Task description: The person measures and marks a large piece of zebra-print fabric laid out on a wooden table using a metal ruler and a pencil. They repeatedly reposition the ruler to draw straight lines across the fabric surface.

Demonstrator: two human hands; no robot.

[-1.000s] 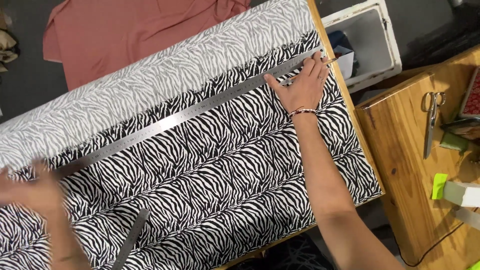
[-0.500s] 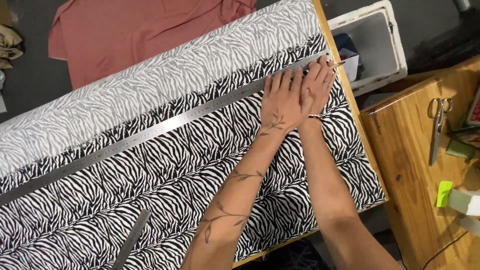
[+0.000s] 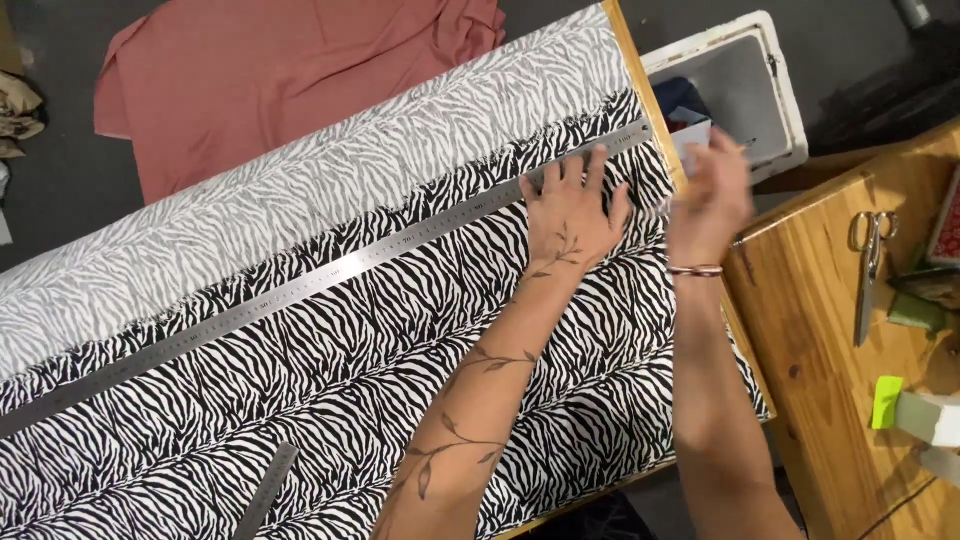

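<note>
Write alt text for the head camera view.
The left hand presses flat on a long steel ruler lying across zebra-print fabric on a table, while the blurred right hand hovers past the ruler's end. Scissors lie on a wooden bench alongside.

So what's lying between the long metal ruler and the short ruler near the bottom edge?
In the head view, only zebra-print fabric lies between the long ruler and the short ruler; no tool or other thing sits on that stretch.
</note>
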